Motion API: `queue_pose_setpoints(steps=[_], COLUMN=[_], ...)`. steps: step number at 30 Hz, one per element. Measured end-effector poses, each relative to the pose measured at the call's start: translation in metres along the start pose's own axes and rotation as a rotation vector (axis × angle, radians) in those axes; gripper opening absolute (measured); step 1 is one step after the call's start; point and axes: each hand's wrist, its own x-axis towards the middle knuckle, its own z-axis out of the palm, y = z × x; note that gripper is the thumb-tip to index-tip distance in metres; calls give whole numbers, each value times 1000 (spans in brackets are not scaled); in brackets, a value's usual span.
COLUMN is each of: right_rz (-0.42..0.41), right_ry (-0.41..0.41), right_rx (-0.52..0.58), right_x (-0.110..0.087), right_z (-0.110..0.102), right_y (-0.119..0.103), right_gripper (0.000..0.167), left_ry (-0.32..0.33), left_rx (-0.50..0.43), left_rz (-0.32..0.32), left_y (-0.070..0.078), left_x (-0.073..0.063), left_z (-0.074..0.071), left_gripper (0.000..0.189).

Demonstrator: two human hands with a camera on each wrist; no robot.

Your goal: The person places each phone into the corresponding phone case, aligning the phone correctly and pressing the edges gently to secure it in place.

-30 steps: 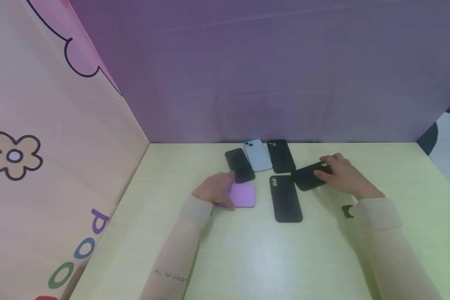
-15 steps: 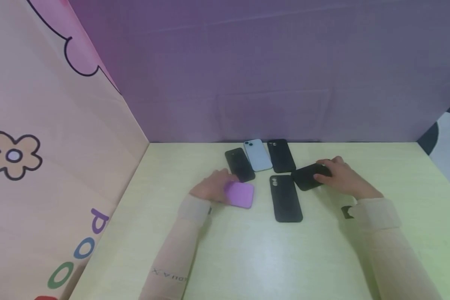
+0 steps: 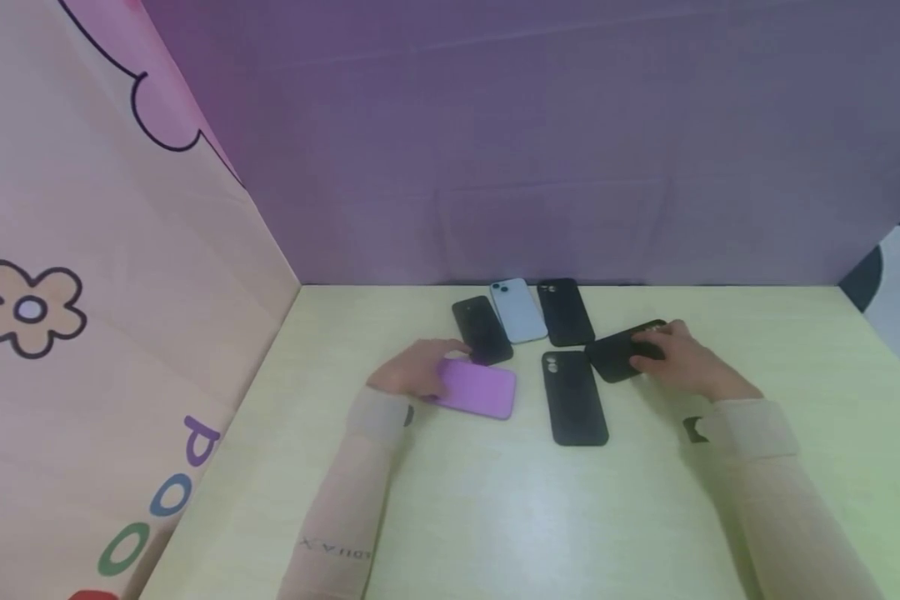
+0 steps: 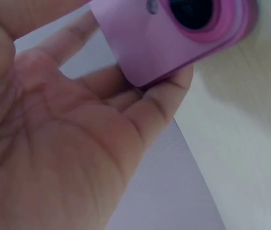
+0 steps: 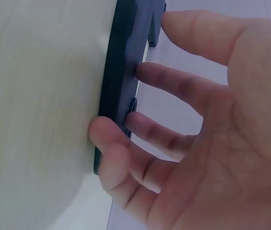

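In the head view my left hand (image 3: 414, 367) holds the left end of a purple phone (image 3: 480, 388), which lies slightly aslant. The left wrist view shows its large dark camera lens (image 4: 191, 10) and my fingers under one corner, the thumb above. My right hand (image 3: 686, 360) rests its fingers on the right end of a black phone (image 3: 615, 353). From the right wrist, fingertips (image 5: 142, 72) touch that phone's back and near end, while the thumb stands apart from it.
Another black phone (image 3: 575, 400) lies between the two hands. Behind are a black phone (image 3: 566, 312), a light blue phone (image 3: 520, 312) and a dark phone (image 3: 483, 331), close together near the back wall (image 3: 555, 167). A patterned panel (image 3: 120, 250) borders the table (image 3: 510, 508) on the left.
My left hand has shifted left to the end of the purple phone, which has turned slightly and shows more. My right fingers have moved a little over the black phone's end.
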Motion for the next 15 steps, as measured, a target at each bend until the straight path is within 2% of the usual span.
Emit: queue_pose_setpoints(steps=[5,10,13,15], right_rz=[13,12,11,10], right_ry=[11,18,22,24], right_rx=[0,-4,-3,-4], right_x=[0,0,0,1], right_z=[0,0,0,1], right_y=[-1,0,0,1], right_gripper=[55,53,52,51], left_ry=[-11,-30,-9,28], left_rx=[-17,-43,-59,-63], left_rz=[31,-6,-12,11], left_y=[-4,-6,-5,-5], left_x=[0,-1,-1,0], left_z=[-2,-3,-5,-7], left_gripper=[75,64,55,53])
